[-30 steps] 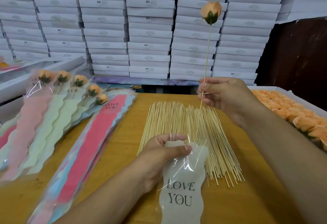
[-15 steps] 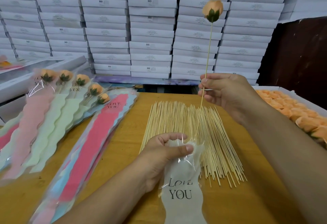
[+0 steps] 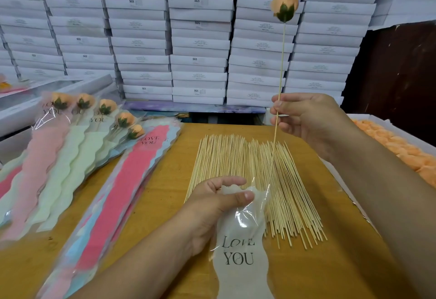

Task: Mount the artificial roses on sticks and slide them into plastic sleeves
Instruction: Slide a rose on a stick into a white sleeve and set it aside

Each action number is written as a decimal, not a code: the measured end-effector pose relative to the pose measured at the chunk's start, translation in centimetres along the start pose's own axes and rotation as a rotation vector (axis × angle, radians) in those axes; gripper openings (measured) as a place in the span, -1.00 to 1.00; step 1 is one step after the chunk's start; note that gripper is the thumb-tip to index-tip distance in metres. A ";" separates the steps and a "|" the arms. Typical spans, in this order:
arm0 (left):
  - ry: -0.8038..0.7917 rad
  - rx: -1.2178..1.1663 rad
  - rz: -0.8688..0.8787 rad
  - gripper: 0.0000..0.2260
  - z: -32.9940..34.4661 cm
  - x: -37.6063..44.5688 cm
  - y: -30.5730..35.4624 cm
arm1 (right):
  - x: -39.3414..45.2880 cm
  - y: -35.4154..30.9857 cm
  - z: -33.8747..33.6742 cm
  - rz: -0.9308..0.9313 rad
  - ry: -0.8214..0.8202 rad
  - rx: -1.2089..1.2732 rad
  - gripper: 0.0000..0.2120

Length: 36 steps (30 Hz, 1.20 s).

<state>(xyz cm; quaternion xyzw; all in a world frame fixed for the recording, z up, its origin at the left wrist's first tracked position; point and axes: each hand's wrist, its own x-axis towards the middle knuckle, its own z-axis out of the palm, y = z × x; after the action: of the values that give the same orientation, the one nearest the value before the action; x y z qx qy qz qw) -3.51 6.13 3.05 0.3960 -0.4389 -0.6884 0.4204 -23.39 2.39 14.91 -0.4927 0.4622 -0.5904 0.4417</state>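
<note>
My right hand [image 3: 306,114] pinches a thin wooden stick [image 3: 281,67] held upright, with an orange artificial rose [image 3: 285,4] mounted on its top. The stick's lower end reaches down to the mouth of a clear plastic sleeve [image 3: 240,246] printed "LOVE YOU" on a white wavy insert. My left hand [image 3: 217,199] grips the sleeve's top edge, thumb over the plastic, and holds the mouth apart. A pile of bare wooden sticks [image 3: 236,157] lies on the wooden table [image 3: 330,263] between my hands.
Several finished sleeved roses [image 3: 85,119] lie fanned out at the left, beside a stack of unused pink sleeves [image 3: 132,171]. A white tray of loose orange roses [image 3: 405,150] stands at the right. Stacked white boxes [image 3: 198,39] form a wall behind the table.
The stick's lower tip has come down to the sleeve's mouth. My left hand has pulled the sleeve's top edge further apart. The rose stays high.
</note>
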 end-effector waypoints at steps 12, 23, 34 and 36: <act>0.066 -0.049 0.001 -0.49 0.1 0.0 0.3 | -0.5 1.7 0.4 0.048 -0.072 -0.054 -0.91; 0.078 -0.120 0.009 -0.51 0.2 0.0 0.4 | -1.0 3.2 1.3 0.077 -0.110 -0.056 -0.92; 0.062 -0.146 0.007 -0.64 0.2 -0.2 0.6 | -1.5 4.6 2.7 0.116 -0.172 -0.142 -0.94; 0.054 -0.130 0.006 -0.61 0.2 -0.2 0.6 | -1.6 4.7 2.8 0.113 -0.167 -0.162 -0.95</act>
<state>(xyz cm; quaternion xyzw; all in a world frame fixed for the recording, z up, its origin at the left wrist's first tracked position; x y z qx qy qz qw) -3.47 6.24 3.75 0.3848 -0.3828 -0.7033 0.4591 -20.13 2.76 10.25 -0.5473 0.4970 -0.4821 0.4702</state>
